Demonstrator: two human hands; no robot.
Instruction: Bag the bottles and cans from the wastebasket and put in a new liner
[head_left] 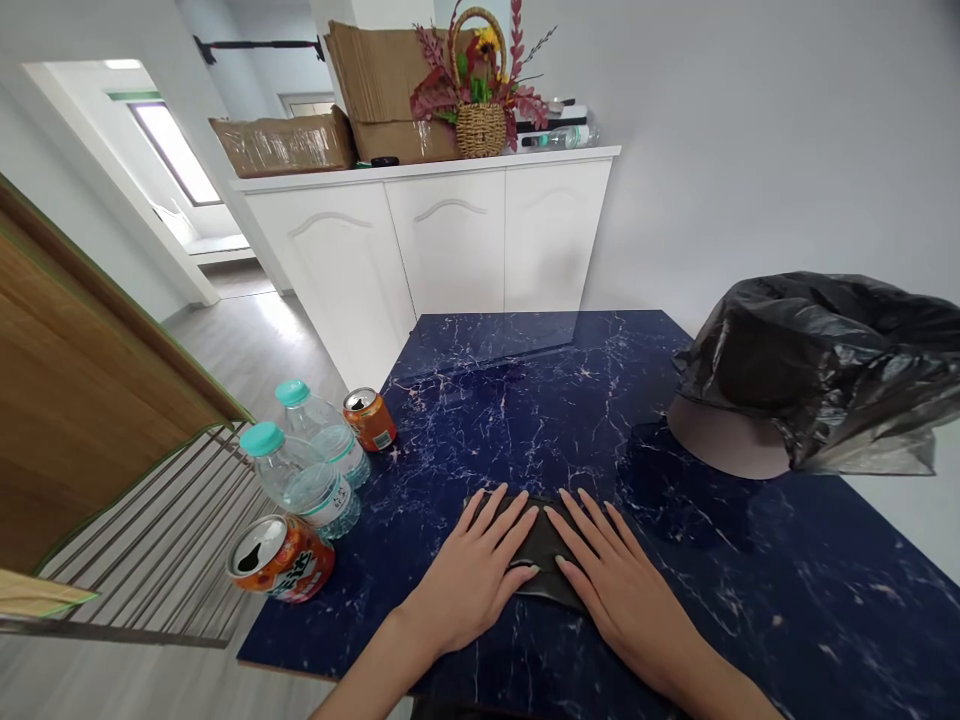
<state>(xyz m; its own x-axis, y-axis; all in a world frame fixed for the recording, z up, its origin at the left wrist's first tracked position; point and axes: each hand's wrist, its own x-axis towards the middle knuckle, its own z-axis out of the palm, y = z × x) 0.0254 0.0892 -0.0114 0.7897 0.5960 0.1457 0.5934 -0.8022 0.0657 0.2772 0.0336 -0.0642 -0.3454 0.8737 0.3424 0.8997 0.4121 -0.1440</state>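
Left hand (480,575) and right hand (626,590) lie flat, fingers spread, on a folded black plastic sheet (537,542) by the near edge of the marbled table (510,430); the sheet looks light, limp, slippery, best pinched at corners.

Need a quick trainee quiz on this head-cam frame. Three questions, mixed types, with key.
1. Under the left hand and right hand lies:
A) a cardboard box
B) a flat black item
C) a wicker basket
2. How many orange cans stand on the tabletop?
3. True or false: the two bottles on the tabletop have their caps off.

Key:
1. B
2. Two
3. False; both bottles wear teal caps.
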